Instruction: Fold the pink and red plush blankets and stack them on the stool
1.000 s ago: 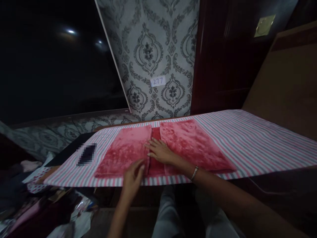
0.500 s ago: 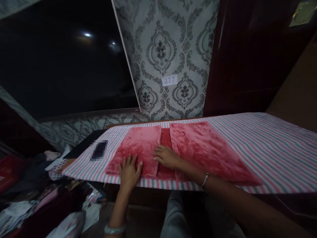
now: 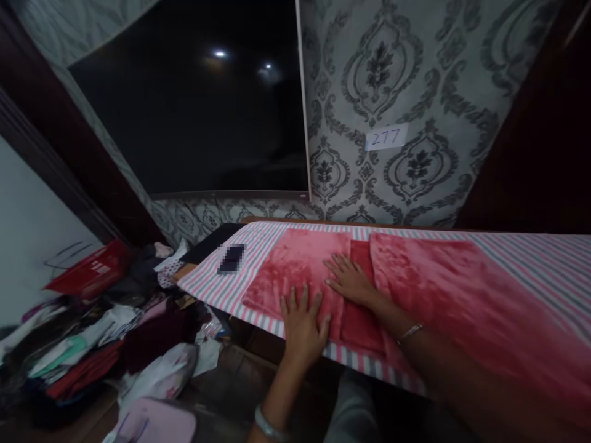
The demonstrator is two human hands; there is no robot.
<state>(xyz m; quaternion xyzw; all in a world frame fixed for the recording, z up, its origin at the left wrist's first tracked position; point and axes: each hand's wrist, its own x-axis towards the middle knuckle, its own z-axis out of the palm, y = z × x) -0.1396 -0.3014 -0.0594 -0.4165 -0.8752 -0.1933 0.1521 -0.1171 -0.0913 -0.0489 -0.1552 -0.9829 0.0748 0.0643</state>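
Note:
A red plush cloth [image 3: 443,277], fleecy like a blanket, lies on the table with its left and right sides folded inward. Between the folds shows a darker red strip [image 3: 362,323]. My left hand [image 3: 302,326] rests with spread fingers on the left folded panel [image 3: 300,258], close to the table's front edge. Fingers outstretched, my right hand [image 3: 353,282] lies flat across that panel's inner edge, its wrist over the darker strip. Neither hand grips anything. Under the cloth is a pink, grey and white striped cover [image 3: 265,237].
A dark blurred-out object [image 3: 231,258] lies on the cover's left end. Clothes [image 3: 115,332] are heaped on the floor at left, with a red basket [image 3: 92,271] and a pink case [image 3: 159,421]. Behind the table are a large screen [image 3: 203,111] and a paper label [image 3: 386,136].
My view has swung left, so more of the floor pile and the red basket show. My right hand reaches slightly farther onto the left panel; both hands stay on the cloth.

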